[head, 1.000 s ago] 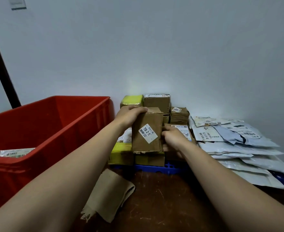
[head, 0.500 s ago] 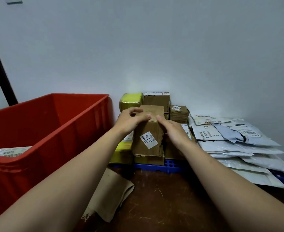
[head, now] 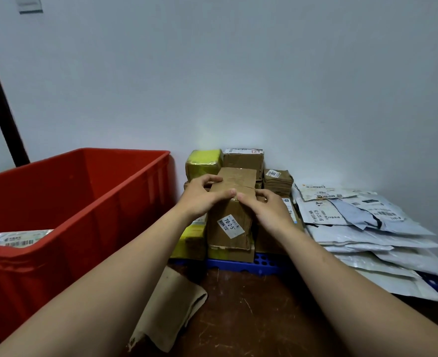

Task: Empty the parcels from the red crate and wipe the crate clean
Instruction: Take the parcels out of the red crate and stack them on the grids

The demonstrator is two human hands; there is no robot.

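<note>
holds cardboard box (head: pixel 234 222) at its top edge with left hand (head: pixel 201 200) and right hand (head: pixel 268 211), fingers curled onto it, with red crate (head: pixel 89 199) left of the grip, one flat parcel (head: pixel 15 238) inside.

Glossy red plastic crate (head: pixel 89 202), matt creased cardboard box (head: pixel 232 215), scuffed wooden floor (head: pixel 251 318)

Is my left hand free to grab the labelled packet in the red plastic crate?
Probably not yet: left hand grips the brown cardboard box, though the red plastic crate stands open.

Parcel storeroom (labelled boxes (head: pixel 242 161), mailer bags (head: pixel 354 235) piled by wall (head: pixel 264 73)).
</note>
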